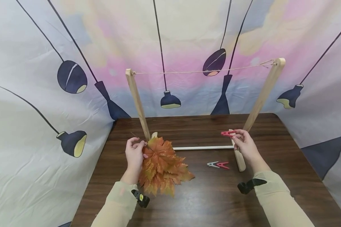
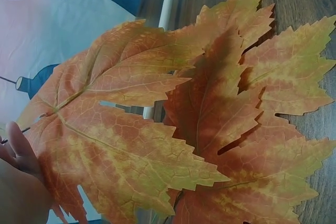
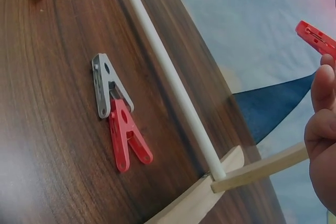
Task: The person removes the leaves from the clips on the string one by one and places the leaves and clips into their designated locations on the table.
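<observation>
My left hand (image 1: 134, 156) pinches an orange and yellow-green artificial maple leaf (image 1: 158, 152) by its thin stem. Several similar leaves (image 2: 273, 182) spread out behind and below it, low over the table. In the left wrist view only part of that hand (image 2: 21, 182) shows, at the lower left beside the stem. A red clothespin (image 1: 228, 133) is pinched between the thumb and fingers of my right hand (image 1: 245, 145), above the stand's right foot. On the table between the hands lie a grey clothespin (image 3: 107, 86) and another red clothespin (image 3: 125, 135), end to end and touching.
A wooden stand has a left post (image 1: 137, 101) and a right post (image 1: 264, 94), with a thin string (image 1: 187, 72) strung between their tops. A white rod (image 1: 203, 148) joins the feet, and the right foot (image 1: 240, 160) points toward me. Behind the brown table (image 1: 210, 201) hangs a lamp-patterned cloth (image 1: 187, 28).
</observation>
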The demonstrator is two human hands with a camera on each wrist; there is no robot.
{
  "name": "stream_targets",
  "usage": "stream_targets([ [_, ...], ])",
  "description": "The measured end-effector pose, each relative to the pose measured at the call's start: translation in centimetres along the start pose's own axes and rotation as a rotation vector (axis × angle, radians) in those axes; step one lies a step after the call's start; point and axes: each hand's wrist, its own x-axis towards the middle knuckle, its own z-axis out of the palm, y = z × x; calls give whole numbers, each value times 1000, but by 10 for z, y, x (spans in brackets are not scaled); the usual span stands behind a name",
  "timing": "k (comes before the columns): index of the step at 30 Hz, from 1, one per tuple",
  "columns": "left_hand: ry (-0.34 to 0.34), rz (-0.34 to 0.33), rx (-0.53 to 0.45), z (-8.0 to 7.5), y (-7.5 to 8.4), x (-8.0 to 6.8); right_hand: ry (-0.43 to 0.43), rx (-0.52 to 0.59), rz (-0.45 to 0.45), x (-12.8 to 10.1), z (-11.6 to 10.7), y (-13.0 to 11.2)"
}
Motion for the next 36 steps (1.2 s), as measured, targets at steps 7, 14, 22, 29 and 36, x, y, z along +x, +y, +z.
stream_targets([
  [7,35,-2,-22,-4,6,-2,-9,-81,35,0,-2,5],
  [14,64,-8,-9,-15,3,2,-24,-87,13,-1,-2,8],
  [22,96,-15,-23,-23,0,3,-30,-141,38,0,-2,10],
  [29,112,-26,-7,-28,1,1,-29,-127,25,0,0,13],
  [36,156,-52,-19,-33,1,-2,-39,-137,60,-1,2,13],
])
